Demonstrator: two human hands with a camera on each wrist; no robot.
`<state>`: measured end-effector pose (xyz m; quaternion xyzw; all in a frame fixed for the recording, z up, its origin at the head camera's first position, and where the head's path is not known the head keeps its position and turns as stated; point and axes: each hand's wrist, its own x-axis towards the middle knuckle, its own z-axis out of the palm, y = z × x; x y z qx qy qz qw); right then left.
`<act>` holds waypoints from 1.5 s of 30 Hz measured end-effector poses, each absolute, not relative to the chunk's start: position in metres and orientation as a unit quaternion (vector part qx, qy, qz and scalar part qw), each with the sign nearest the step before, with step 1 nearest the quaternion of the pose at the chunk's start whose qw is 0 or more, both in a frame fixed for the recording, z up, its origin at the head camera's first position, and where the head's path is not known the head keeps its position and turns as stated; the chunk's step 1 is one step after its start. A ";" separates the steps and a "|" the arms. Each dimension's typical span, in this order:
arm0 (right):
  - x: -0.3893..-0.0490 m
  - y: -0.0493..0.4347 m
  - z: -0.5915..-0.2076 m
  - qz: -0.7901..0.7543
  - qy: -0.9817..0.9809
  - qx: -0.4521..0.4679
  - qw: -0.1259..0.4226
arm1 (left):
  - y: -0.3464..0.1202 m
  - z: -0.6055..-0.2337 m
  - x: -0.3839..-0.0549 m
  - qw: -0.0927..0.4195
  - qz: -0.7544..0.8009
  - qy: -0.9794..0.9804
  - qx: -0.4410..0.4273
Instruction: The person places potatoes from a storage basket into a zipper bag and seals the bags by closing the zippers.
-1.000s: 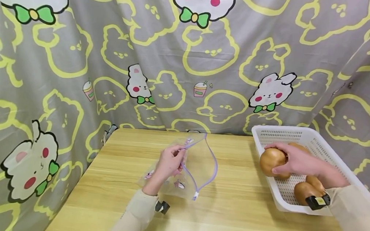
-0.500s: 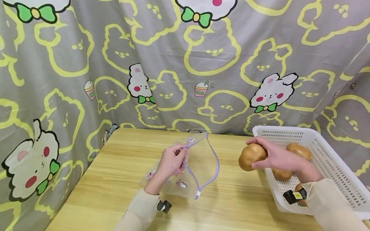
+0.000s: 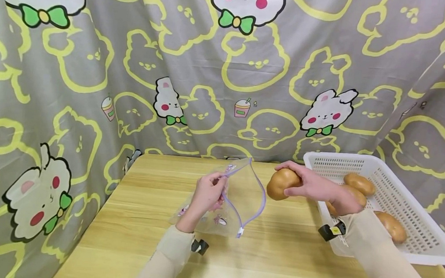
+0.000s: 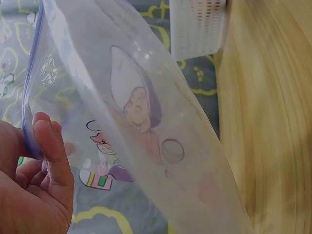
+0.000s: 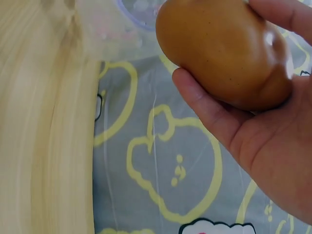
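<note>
Head view: hands [image 3: 206, 194] [image 3: 311, 183], left pinched on clear bag [image 3: 223, 221], right around glossy brown potato [image 3: 282, 185]

The near worktop [image 3: 267, 266] offers passage between the plastic bag [image 3: 241, 198] and the white basket [image 3: 409, 208], whose walls obstruct the right.

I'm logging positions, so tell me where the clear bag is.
In the head view, the clear bag is mid-frame, pinched at its rim by the left hand, just left of the potato in the right hand.
</note>
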<state>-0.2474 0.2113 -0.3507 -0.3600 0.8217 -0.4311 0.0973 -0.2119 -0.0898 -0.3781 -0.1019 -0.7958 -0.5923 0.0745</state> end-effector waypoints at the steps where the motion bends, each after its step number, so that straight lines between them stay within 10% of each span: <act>1: -0.248 0.209 -0.351 -0.435 0.818 -0.364 0.096 | -0.090 -0.382 -0.215 0.073 -0.595 -0.794 -0.102; 45: -0.252 0.150 -0.374 -0.345 0.841 -0.409 0.076 | -0.077 -0.391 -0.236 0.073 -0.600 -0.791 -0.090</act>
